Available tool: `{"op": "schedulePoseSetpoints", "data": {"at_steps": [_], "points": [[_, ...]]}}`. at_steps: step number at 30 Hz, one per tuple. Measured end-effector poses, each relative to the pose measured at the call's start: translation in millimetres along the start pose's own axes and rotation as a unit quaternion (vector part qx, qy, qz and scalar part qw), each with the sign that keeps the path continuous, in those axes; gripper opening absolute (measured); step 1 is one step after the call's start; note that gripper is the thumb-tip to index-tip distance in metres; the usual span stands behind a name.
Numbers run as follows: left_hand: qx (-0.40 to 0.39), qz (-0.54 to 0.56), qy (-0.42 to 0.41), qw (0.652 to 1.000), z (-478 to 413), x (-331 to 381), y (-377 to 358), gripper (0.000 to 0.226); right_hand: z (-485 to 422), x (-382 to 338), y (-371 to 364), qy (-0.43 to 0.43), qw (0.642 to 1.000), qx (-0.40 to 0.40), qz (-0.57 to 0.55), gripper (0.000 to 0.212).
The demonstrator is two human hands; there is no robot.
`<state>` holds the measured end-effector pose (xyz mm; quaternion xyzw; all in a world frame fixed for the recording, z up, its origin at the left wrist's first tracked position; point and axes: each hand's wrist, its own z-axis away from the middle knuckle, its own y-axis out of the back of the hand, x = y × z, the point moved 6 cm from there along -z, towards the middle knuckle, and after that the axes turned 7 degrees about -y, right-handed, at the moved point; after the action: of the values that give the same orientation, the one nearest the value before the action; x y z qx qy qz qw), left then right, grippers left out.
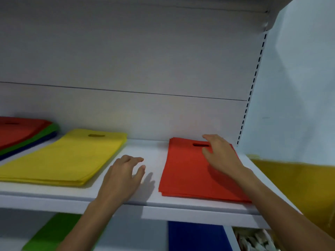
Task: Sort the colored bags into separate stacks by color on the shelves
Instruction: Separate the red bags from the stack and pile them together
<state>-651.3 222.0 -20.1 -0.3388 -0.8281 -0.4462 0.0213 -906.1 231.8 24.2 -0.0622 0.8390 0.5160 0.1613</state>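
A stack of red bags (184, 171) lies on the right of the white shelf (154, 153). My right hand (220, 153) rests flat on its far right part, fingers straight, near the handle slot. My left hand (123, 176) hovers over the bare shelf just left of the red stack, fingers loosely curled, holding nothing. A stack of yellow bags (63, 158) lies left of centre. At the far left sits a mixed pile (23, 133) with red on top, green and blue beneath. On the shelf below lie green bags (52, 230) and blue bags (195, 236).
The shelf's back panel (126, 69) is white, with a slotted upright (253, 84) at the right. A yellow surface (299, 187) shows beyond the shelf's right end. Small packaged items (253, 240) sit at the lower right.
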Motion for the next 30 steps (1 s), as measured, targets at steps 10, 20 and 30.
{"op": "schedulePoseSetpoints", "data": {"at_steps": [10, 20, 30], "points": [[0.073, -0.099, 0.068, 0.99, 76, -154, 153, 0.035, 9, -245, -67, 0.171, 0.982, -0.027, -0.075, 0.05], [0.072, -0.157, 0.098, 0.98, 141, -316, 288, 0.036, 28, -484, -157, 0.231, 0.96, -0.055, -0.147, 0.051], [0.076, -0.126, 0.097, 0.984, 109, -440, 317, 0.036, -24, -597, -219, 0.246, 0.96, -0.075, -0.108, 0.051]]}}
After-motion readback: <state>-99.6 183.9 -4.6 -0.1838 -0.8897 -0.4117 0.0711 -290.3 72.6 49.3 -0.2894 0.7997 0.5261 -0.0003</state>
